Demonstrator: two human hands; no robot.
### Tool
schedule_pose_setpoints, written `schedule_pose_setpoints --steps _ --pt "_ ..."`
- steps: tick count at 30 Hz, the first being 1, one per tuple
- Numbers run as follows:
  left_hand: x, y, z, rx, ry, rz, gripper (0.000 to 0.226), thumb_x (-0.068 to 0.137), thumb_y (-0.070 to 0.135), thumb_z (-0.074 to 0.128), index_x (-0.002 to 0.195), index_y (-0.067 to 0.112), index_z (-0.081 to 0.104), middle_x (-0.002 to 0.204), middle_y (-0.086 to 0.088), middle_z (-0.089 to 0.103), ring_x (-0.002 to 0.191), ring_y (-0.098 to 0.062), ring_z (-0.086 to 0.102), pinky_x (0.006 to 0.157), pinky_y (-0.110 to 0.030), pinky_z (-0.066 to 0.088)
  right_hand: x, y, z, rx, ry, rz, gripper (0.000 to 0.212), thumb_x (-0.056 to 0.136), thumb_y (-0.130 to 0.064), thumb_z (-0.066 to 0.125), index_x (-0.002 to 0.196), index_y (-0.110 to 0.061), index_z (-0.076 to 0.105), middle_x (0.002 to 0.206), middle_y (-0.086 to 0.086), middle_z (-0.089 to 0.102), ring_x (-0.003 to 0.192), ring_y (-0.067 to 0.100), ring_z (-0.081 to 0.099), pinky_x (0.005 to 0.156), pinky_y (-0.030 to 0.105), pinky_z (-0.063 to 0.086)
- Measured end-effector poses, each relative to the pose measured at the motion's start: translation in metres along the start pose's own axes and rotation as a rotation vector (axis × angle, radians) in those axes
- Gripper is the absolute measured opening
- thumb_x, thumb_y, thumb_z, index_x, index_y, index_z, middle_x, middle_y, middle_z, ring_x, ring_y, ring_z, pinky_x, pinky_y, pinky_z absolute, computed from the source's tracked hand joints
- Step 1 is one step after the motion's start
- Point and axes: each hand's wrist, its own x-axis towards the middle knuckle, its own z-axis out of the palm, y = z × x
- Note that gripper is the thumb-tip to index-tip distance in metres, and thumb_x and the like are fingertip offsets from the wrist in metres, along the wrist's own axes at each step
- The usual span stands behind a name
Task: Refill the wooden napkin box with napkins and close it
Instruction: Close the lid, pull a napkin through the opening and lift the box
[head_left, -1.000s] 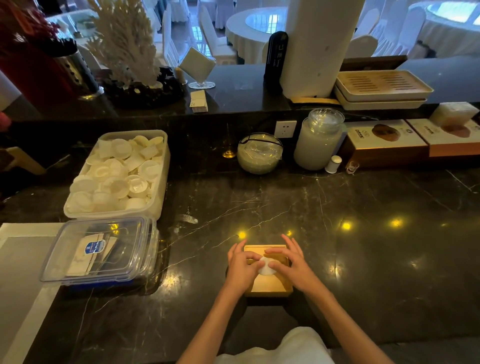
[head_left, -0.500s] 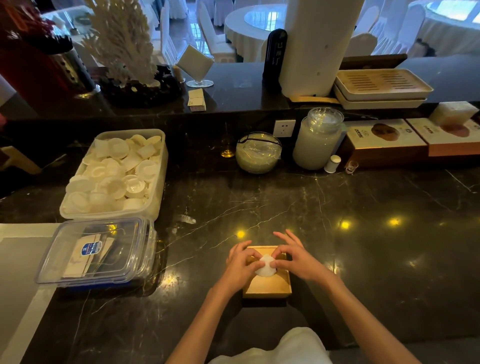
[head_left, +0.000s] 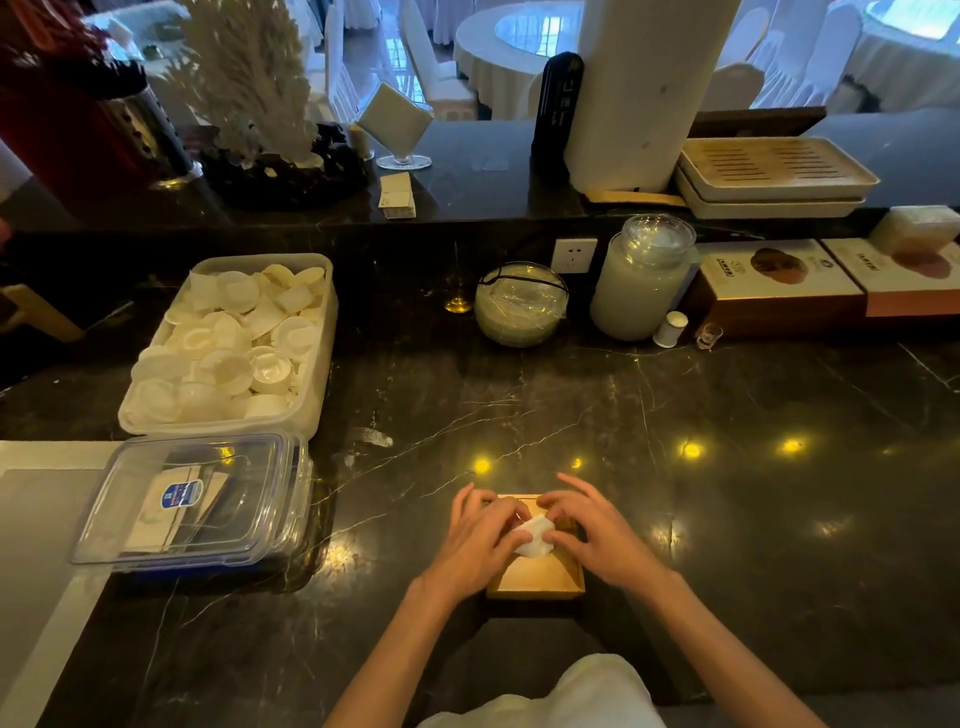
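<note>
Dark marble counter (head_left: 727, 519), person standing at the near edge, both arms reaching in.

Well off to the left of the hands: open white tub (head_left: 317, 364) heaped with white folded pieces, look like napkins but can't confirm. Just nearer than it, clear lidded container (head_left: 249, 499), closed, some flat packets inside.

Far side of the counter, well beyond the hands: glass bowl (head_left: 519, 306) and a tall lidded jar (head_left: 641, 280), neither in play.

Box (head_left: 537, 577) sits on the counter directly under both hands. Flat wooden top panel showing on the near half; far half hidden by fingers. Looks like the lid is on, though I can't see a seam or latch.

Left hand (head_left: 480, 540) resting on the box's left side, fingers curled inward, tips pinching the napkin (head_left: 535, 535). Right hand (head_left: 597, 535) on the right side, fingers spread over the far right corner, thumb and forefinger also on the napkin. So both hands grasping the same white tuft, which stands up from the middle of the box top, apparently through the dispensing hole.

Status, my read: refill looks essentially done, box appears closed. What's in hand is fluffing or pulling the top napkin through the opening. Can't see how full the box is inside. Left: let go of the tuft, confirm the lid sits flush.
</note>
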Motion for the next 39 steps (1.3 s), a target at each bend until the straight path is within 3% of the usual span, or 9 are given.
schedule_pose_setpoints --steps 5,7,9,14,18,24,30,39 --pt "0.004 -0.008 -0.001 0.039 0.026 -0.001 0.018 0.096 0.035 0.054 0.106 0.027 0.067 0.106 0.012 0.05 0.122 -0.011 0.035 0.115 -0.035 0.011 0.008 -0.006 -0.009 -0.048 -0.012 0.016 0.022 0.088 -0.044 0.064 0.109 -0.039 0.06 0.121 -0.023 0.055 0.129 -0.008 0.032 0.122 0.036 0.008" --pt "0.006 -0.01 0.001 0.058 0.026 -0.028 0.019 0.095 0.036 0.054 0.106 0.029 0.068 0.108 0.008 0.052 0.123 -0.014 0.035 0.114 -0.037 0.014 0.014 -0.01 -0.016 -0.125 -0.08 -0.007 0.023 0.087 -0.049 0.063 0.107 -0.037 0.065 0.109 -0.018 0.059 0.12 0.0 0.039 0.118 0.033 0.02" --pt "0.007 -0.011 0.002 0.07 0.017 -0.05 0.019 0.095 0.036 0.055 0.107 0.03 0.069 0.108 0.007 0.053 0.123 -0.014 0.035 0.115 -0.038 0.015 0.019 -0.014 -0.023 -0.204 -0.153 -0.003 0.025 0.086 -0.053 0.062 0.103 -0.035 0.069 0.104 -0.014 0.057 0.112 0.006 0.038 0.103 0.032 0.037" --pt "0.006 -0.01 0.001 0.018 0.021 -0.048 0.017 0.096 0.027 0.055 0.106 0.026 0.069 0.107 0.01 0.049 0.123 -0.011 0.035 0.114 -0.035 0.013 0.023 -0.02 -0.026 -0.216 -0.244 -0.009 0.019 0.091 -0.046 0.06 0.103 -0.032 0.065 0.113 -0.011 0.057 0.115 0.007 0.037 0.099 0.03 0.039" --pt "-0.001 -0.008 0.0 -0.096 -0.024 -0.105 0.018 0.095 0.028 0.054 0.11 0.027 0.063 0.118 0.007 0.045 0.123 -0.01 0.024 0.104 -0.03 0.022 0.02 -0.026 -0.019 -0.219 -0.214 -0.04 0.013 0.096 -0.039 0.054 0.099 -0.029 0.061 0.097 -0.014 0.056 0.1 0.008 0.043 0.087 0.028 0.04" --pt "0.004 0.002 0.0 -0.081 -0.002 -0.188 0.014 0.096 0.024 0.054 0.105 0.023 0.064 0.115 0.005 0.041 0.122 -0.012 0.023 0.1 -0.027 0.018 0.018 -0.021 -0.01 -0.203 -0.153 0.019 0.017 0.095 -0.046 0.053 0.102 -0.031 0.06 0.1 -0.013 0.055 0.103 0.007 0.039 0.093 0.029 0.034" --pt "0.007 0.007 0.001 -0.1 -0.024 -0.215 0.017 0.097 0.022 0.051 0.107 0.02 0.064 0.115 0.004 0.039 0.122 -0.015 0.025 0.105 -0.034 0.021 0.013 -0.016 -0.007 -0.092 -0.155 0.046 0.027 0.093 -0.046 0.056 0.098 -0.023 0.068 0.101 -0.009 0.062 0.106 0.007 0.039 0.094 0.03 0.036" --pt "0.006 0.004 0.007 -0.113 -0.012 -0.239 0.013 0.096 0.022 0.052 0.105 0.024 0.062 0.115 0.006 0.039 0.124 -0.015 0.026 0.108 -0.039 0.026 0.009 -0.008 0.008 0.023 -0.032 0.088 0.016 0.096 -0.042 0.053 0.087 -0.033 0.063 0.087 -0.019 0.055 0.099 0.002 0.041 0.089 0.031 0.042"
